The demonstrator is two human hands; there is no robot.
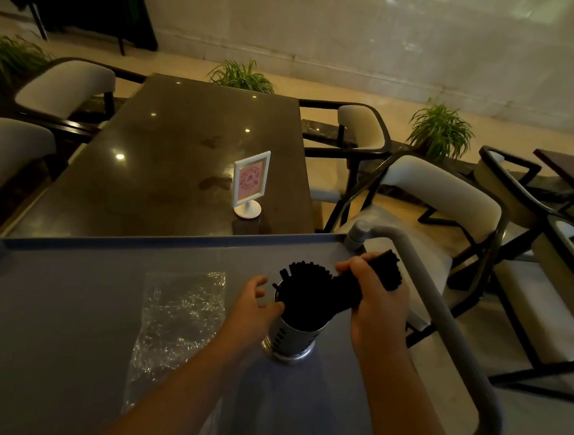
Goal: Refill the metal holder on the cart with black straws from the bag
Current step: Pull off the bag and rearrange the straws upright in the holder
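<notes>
In the head view, a bundle of black straws (373,275) is being fed into the metal holder (288,334), clenched in the right hand (375,305) just above the rim. The left hand (254,305) is being held loosely spread against the holder's near side, grasping nothing. Next, the bundle probably needs tipping upright and releasing. The emptied bag (175,315) is lying left of that hand on the cart (49,301).

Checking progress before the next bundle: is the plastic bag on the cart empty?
Apparently empty: the clear bag lies flat on the cart, no straws visible inside.
</notes>
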